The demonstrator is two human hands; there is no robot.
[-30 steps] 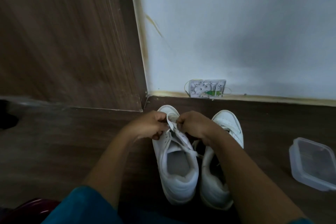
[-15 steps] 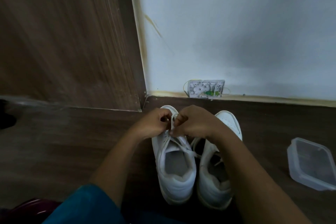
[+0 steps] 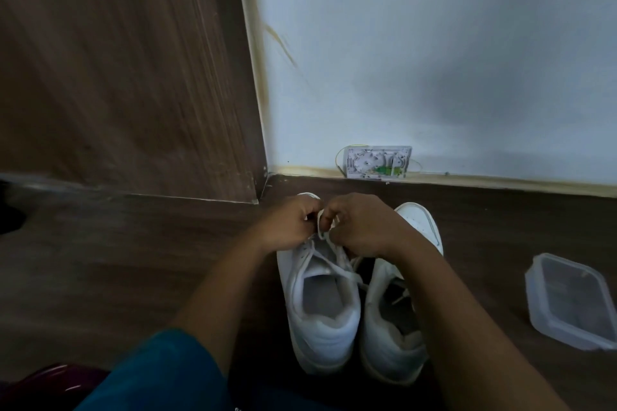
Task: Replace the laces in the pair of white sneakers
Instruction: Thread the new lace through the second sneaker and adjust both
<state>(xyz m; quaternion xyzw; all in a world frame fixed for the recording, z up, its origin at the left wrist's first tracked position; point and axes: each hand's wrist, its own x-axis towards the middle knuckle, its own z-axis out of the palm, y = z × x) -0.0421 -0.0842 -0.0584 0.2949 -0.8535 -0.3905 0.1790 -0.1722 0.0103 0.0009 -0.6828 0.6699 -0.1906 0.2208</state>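
Clear plastic container [image 3: 572, 300] on floor [image 3: 100, 260]

Both hands at the lace, over the toe end of one sneaker.
I see the left hand [image 3: 287, 223] and right hand [image 3: 359, 225] pinching a white lace [image 3: 321, 227] above the left sneaker [image 3: 320, 310]; the right sneaker [image 3: 394, 344] stands just beside it, and a clear plastic container [image 3: 574, 300] sits well apart on the floor [image 3: 100, 277].

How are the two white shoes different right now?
The left shoe has a lace pinched by the left hand and right hand; the right shoe is not being held. The left shoe's toe hides behind the hands; the right shoe's toe shows. Both are white, side by side on the floor.
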